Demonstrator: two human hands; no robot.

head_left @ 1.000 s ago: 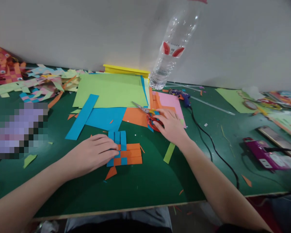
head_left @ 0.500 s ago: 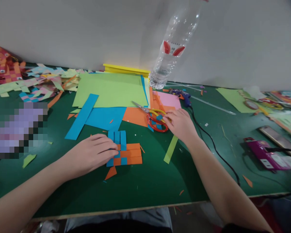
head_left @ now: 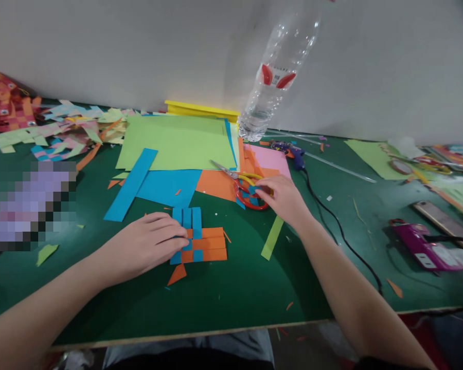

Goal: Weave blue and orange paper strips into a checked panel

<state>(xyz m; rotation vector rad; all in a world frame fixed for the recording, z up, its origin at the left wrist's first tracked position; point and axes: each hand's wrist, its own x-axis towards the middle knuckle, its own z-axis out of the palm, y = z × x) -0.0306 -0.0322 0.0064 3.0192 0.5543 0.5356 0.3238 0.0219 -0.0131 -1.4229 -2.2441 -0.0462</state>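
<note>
My left hand rests with its fingers together on the left part of a small weave of blue and orange paper strips, holding it against the table. Its thumb is hidden. My right hand is at the handles of a pair of scissors, which have one yellow and one red loop. The thumb and forefinger pinch a small blue paper piece over the loops. Beneath the scissors lie orange paper and other blue bits. An orange scrap touches the weave's lower edge.
Light green sheets and a blue strip lie behind my left hand. A tall plastic bottle stands at the wall. A glue gun with a black cord, a purple box and a phone are to the right.
My right hand drew back right from the scissors' handles, then came slightly left again, with the blue piece at its fingertips. The scissors, left hand and weave stay put.
</note>
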